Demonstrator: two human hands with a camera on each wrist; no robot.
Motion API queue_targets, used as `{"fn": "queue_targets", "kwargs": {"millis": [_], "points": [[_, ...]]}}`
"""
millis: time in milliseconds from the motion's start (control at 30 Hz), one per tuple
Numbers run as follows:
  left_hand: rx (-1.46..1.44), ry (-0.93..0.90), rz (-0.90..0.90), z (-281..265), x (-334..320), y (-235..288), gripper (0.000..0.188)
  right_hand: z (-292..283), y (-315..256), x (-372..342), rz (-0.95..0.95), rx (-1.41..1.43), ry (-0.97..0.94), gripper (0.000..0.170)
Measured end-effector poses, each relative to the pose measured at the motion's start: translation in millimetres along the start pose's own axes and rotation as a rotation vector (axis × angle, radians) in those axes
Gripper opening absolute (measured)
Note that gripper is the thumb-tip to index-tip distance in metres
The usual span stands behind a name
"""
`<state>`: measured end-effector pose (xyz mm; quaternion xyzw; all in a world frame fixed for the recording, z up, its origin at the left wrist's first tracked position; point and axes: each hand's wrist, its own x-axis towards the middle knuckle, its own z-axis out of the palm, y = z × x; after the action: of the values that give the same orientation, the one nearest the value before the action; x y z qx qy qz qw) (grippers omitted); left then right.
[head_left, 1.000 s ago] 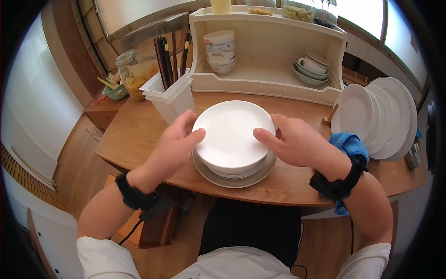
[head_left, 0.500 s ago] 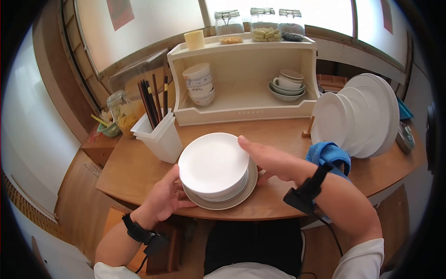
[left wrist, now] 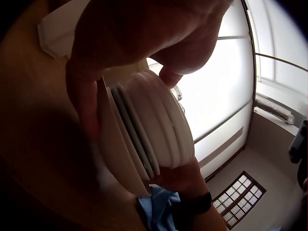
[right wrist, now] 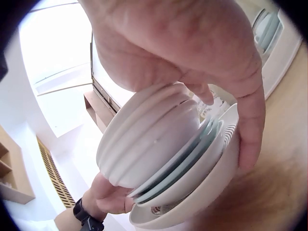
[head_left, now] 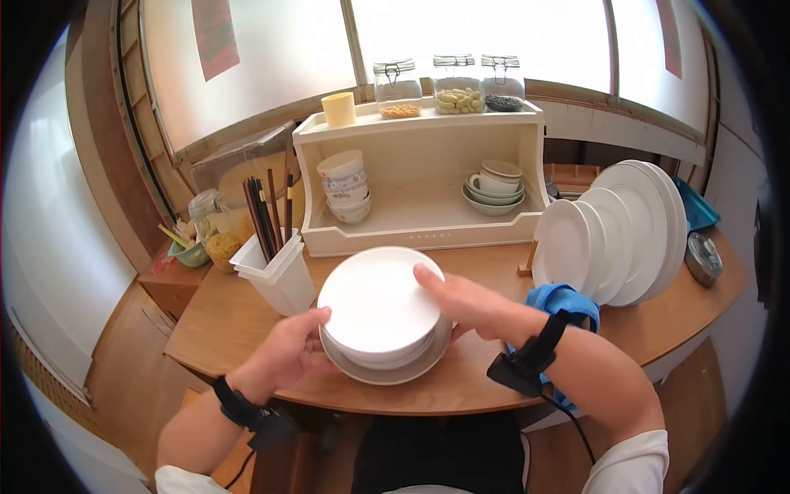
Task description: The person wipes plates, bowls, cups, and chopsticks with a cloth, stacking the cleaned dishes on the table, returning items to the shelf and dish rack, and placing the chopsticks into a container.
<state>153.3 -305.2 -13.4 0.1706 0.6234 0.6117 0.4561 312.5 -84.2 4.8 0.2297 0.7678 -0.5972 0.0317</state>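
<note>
i have left hand [head_left: 288, 350] and right hand [head_left: 467, 303] grasping the dish stack [head_left: 380, 305] near the front edge of the table [head_left: 485, 383], likely heavy, stiff, slick, breakable, best held low under the widest bottom dish [head_left: 392, 375], shelf unit [head_left: 411, 241] behind.

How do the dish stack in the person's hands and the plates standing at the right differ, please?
The dish stack is piled flat, whereas the standing plates rest on edge. The left hand and right hand grip the dish stack; neither touches the standing plates. Both groups include several white pieces.
</note>
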Motion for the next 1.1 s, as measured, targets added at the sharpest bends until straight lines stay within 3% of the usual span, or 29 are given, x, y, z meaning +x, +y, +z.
{"fn": "queue_targets", "kwargs": {"millis": [333,500,867,1100], "points": [[0.213,0.035,0.223,51,76,90,0.053,-82,-68,30,-0.066,-0.039,0.286,0.077],[0.362,0.126,0.220,59,133,129,0.057,-116,-78,67,-0.084,0.069,0.213,0.081],[0.384,0.124,0.182,53,235,141,0.065,-147,-73,159,0.045,0.161,0.313,0.083],[0.355,0.116,0.119,47,305,122,0.065,-164,-45,213,0.150,0.209,0.359,0.085]]}}
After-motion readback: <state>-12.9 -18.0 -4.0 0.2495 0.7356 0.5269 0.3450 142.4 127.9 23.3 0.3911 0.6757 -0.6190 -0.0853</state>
